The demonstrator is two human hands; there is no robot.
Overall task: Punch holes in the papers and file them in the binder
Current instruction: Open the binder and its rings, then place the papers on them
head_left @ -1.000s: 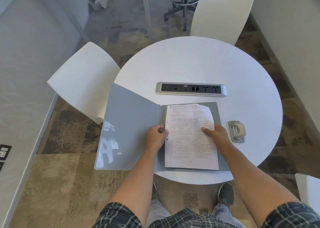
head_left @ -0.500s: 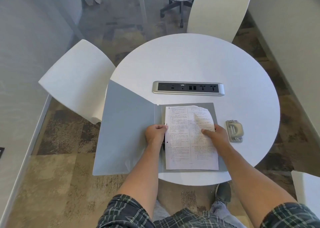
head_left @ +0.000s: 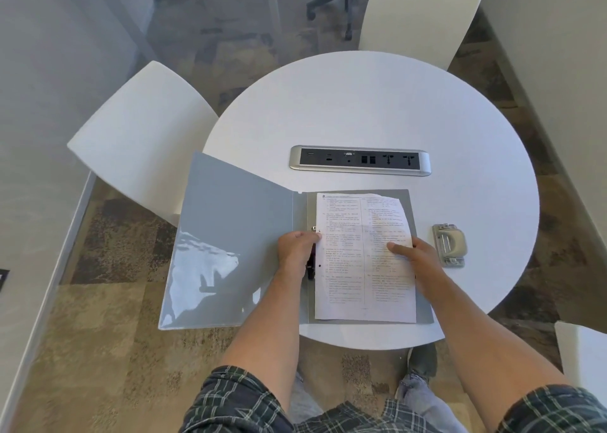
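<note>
The grey binder (head_left: 407, 202) lies open at the near edge of the round white table (head_left: 361, 104), its front cover (head_left: 230, 235) folded out to the left and overhanging the table rim. The printed papers (head_left: 363, 258) rest on the binder's right-hand panel, with punched holes visible along their left margin beside the fastener (head_left: 310, 270) at the spine. The left hand (head_left: 295, 250) sits at that margin with fingers curled over the paper edge and the fastener; whether it pinches the metal prong or only the paper cannot be told. The right hand (head_left: 415, 255) grips the right edge of the sheets, thumb on top and fingers seemingly beneath. The top right corner of the papers curls upward. The hole punch (head_left: 449, 245) stands just to the right of the binder, untouched, and a power strip (head_left: 359, 160) is set into the table beyond. Assessment: punching appears complete and filing is in hand. The sheets are light, limp and prone to sliding and creasing, and the holes would tear if dragged against the prongs. They are best held at both long edges, as now, and lowered squarely. The binder cover is stiff yet glossy and unsupported on the left, so it could shift.
</note>
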